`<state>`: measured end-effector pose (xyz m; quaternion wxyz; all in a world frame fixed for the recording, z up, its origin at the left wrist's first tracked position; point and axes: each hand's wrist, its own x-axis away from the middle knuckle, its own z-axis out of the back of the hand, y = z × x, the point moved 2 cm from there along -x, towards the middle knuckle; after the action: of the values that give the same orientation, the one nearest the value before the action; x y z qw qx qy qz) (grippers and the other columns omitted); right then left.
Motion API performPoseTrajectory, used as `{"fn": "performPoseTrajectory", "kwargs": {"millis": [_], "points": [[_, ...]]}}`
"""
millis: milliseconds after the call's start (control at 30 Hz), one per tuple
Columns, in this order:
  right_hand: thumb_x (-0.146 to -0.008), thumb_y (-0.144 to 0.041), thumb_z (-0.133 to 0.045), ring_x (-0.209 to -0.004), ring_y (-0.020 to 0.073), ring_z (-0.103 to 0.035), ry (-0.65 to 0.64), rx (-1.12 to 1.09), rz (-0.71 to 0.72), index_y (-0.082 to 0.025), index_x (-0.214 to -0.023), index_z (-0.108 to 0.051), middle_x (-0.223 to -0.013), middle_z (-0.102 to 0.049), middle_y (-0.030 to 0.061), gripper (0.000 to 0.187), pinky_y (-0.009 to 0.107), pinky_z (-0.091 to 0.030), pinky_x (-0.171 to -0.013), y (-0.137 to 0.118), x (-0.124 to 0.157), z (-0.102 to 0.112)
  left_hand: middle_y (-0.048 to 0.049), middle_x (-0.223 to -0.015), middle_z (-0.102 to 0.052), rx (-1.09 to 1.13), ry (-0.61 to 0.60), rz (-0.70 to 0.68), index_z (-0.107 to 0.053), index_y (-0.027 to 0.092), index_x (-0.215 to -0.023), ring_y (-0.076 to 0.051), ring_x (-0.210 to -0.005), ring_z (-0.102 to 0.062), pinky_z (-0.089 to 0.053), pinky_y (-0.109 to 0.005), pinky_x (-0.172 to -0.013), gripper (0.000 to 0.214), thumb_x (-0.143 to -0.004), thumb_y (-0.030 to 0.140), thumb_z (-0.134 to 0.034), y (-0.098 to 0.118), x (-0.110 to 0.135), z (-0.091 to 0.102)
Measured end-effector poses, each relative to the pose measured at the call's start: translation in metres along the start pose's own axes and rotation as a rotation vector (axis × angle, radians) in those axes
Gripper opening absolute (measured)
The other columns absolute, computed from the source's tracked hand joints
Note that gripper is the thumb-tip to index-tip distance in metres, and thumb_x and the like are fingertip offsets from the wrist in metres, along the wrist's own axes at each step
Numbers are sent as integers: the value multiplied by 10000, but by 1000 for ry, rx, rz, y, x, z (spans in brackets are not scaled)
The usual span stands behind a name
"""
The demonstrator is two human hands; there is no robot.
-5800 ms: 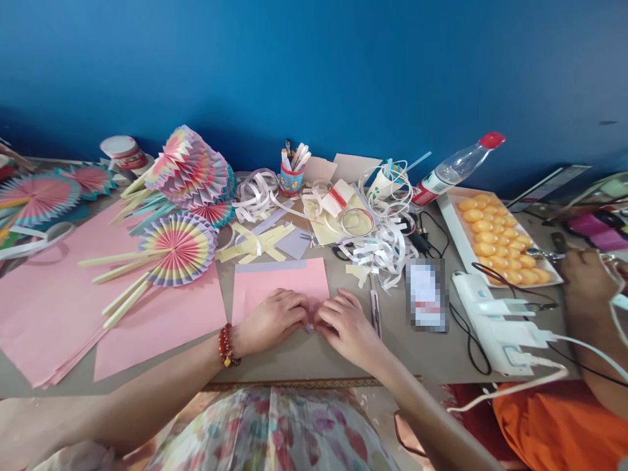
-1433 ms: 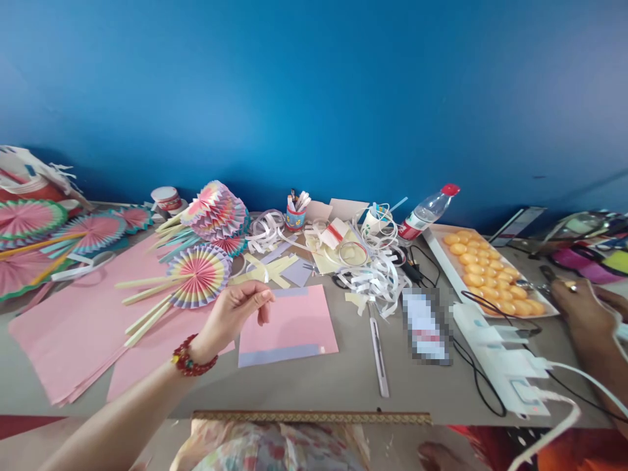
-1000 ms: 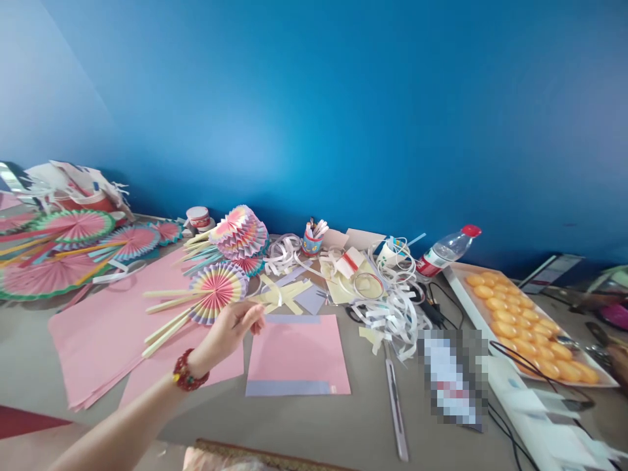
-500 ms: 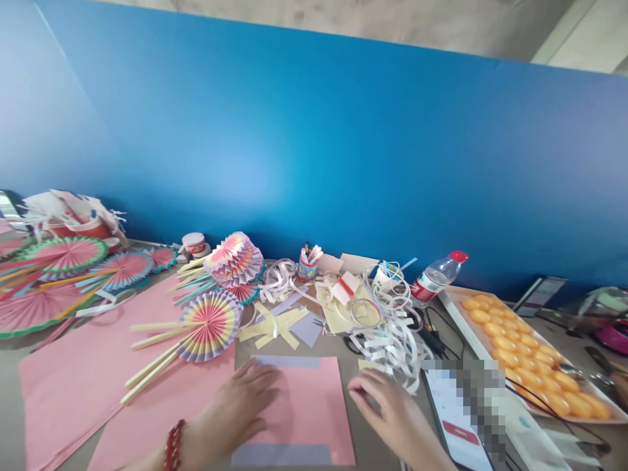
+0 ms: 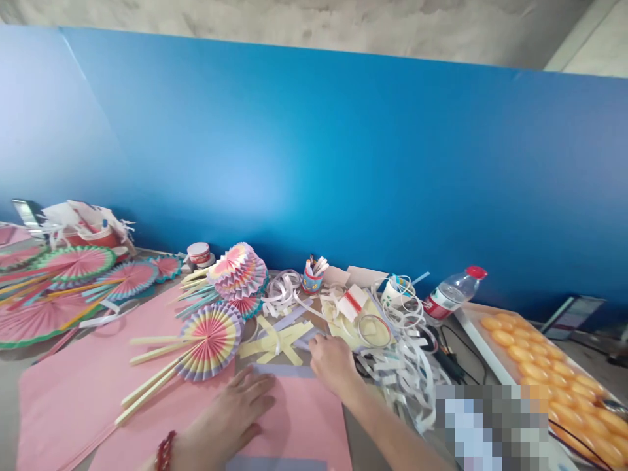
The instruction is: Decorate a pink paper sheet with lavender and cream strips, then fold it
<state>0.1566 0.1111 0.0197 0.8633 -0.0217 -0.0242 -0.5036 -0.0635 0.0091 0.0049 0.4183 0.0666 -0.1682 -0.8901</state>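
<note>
My left hand [image 5: 241, 411] lies flat with fingers spread on the left part of a pink sheet of paper [image 5: 307, 413]. That sheet has a purple strip [image 5: 294, 371] along its far edge and another along its near edge. My right hand [image 5: 333, 364] is over the sheet's far right corner, fingertips curled together beside loose purple paper pieces. Whatever its fingers may pinch is hidden. Just beyond lie crossed yellow paper strips [image 5: 277, 340]. A pleated round paper fan [image 5: 210, 340] with pale sticks rests to the left, on larger pink sheets [image 5: 98, 379].
White curled strips [image 5: 409, 383] and a tape roll [image 5: 373, 331] are at the right. Behind them lies a tilted bottle [image 5: 454, 291]. A tray [image 5: 485, 350] of orange oval items stands far right. More fans [image 5: 73, 265] fill the left. A blue panel [image 5: 314, 157] borders the back.
My right hand has moved left and away from me, from beside the pink sheet to its far right corner. My left hand stays on the sheet. The view has shifted slightly.
</note>
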Motion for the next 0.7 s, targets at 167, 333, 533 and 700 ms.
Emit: {"fn": "performPoseTrajectory", "kwargs": {"millis": [167,333,533,700], "points": [[-780,-109,-524,-888,218,-637,67,-124,-42,-187,-918,-637,-943,-687,78,195,285,-416,-732,25,-2,9,-41,-1459,-489,-35,35,12,-547,273,-1281,-281,-1330,-460,-249,-540,-1179,509,-808,95,-609,-9,-5,8],[-763,-127,-526,-831,179,-644,199,-327,-46,-229,-908,-658,-890,-708,21,220,243,-429,-694,45,-2,20,-53,-1413,-535,-36,45,-8,-609,245,-1182,-277,-1291,-497,-281,-520,-1167,395,-811,111,-608,-8,-9,16],[-861,-246,-471,-707,165,-650,524,-584,-183,-201,-1066,-641,-932,-719,51,271,255,-493,-638,90,2,43,-44,-1405,-545,-42,31,3,-612,271,-1199,-275,-1298,-497,-288,-535,-1165,374,-845,152,-603,-3,-3,14],[-947,-386,-450,-753,178,-666,821,-664,-315,-171,-1161,-553,-1013,-690,97,321,287,-535,-680,127,43,71,-38,-1429,-527,-58,102,-7,-556,304,-1314,-264,-1304,-497,-364,-468,-1140,460,-876,165,-577,-13,3,2]]}}
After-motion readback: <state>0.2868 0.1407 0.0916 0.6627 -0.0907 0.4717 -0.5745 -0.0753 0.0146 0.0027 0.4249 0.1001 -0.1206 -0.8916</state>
